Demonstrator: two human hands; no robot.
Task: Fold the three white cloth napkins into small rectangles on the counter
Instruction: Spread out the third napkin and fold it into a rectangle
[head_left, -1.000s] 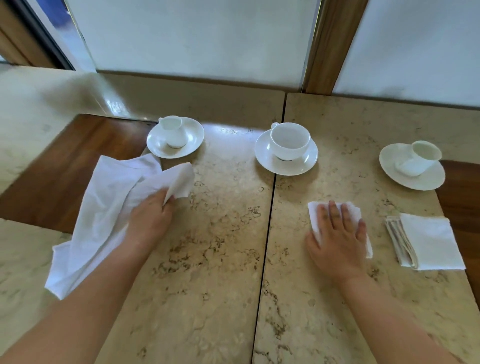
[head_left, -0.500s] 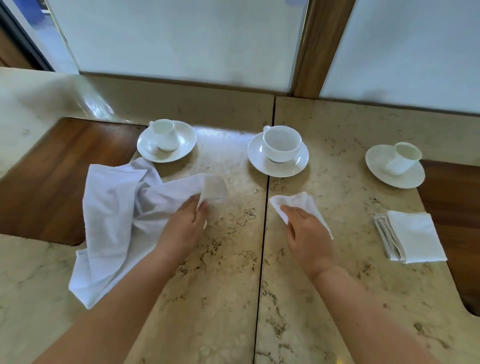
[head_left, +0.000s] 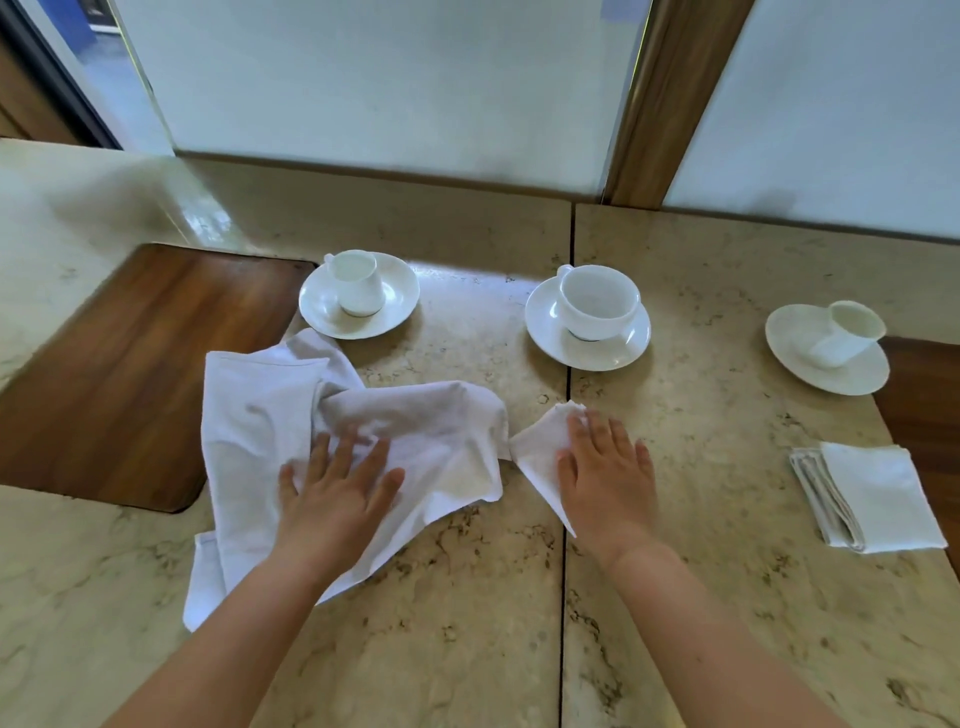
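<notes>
Head view. Beige marble counter with dark seam and wood inlay; frosted panels behind. Left hand flat, fingers spread, on rumpled napkin. Right hand flat on small folded napkin. Finished folded napkin far right. Three cups on saucers.

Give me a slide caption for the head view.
Both hands flat on unfolded and small napkins; third lies folded.
</notes>
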